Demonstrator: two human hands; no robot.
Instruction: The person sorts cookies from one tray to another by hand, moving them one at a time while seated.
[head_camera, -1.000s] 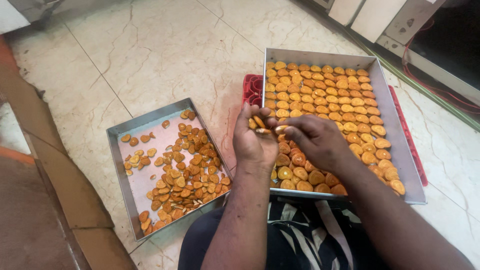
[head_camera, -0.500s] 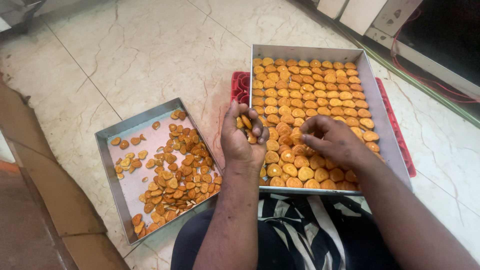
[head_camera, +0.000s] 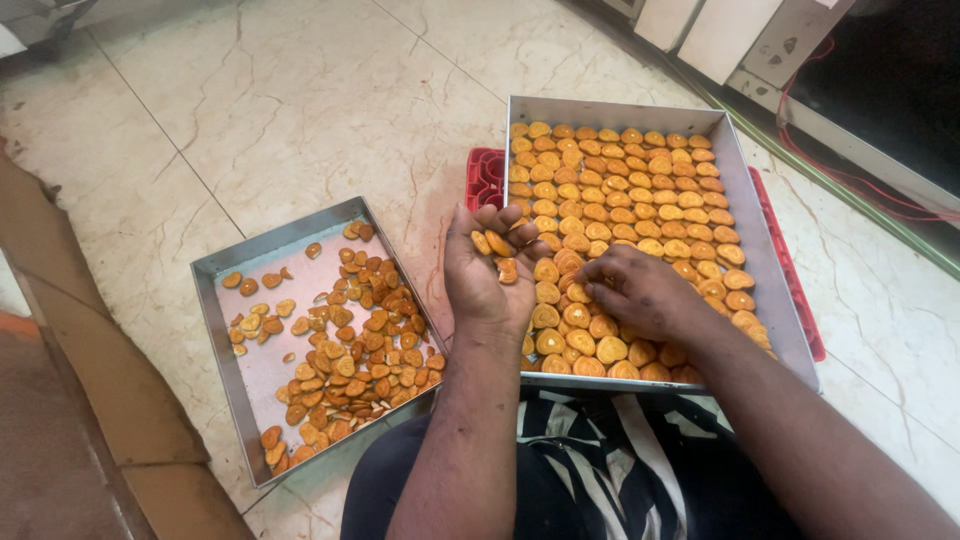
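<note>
Over the near-left corner of the large metal tray (head_camera: 745, 215), your left hand (head_camera: 487, 275) is raised palm-up, fingers curled around a few orange biscuit slices (head_camera: 497, 248). Your right hand (head_camera: 645, 292) lies palm-down on the tray's neat rows of slices (head_camera: 630, 190), fingers spread and bent, pressing on them rather than gripping. Beside your left forearm sits the smaller tray (head_camera: 225, 330) of loosely heaped slices (head_camera: 350, 345) on the marble floor (head_camera: 300, 110).
</note>
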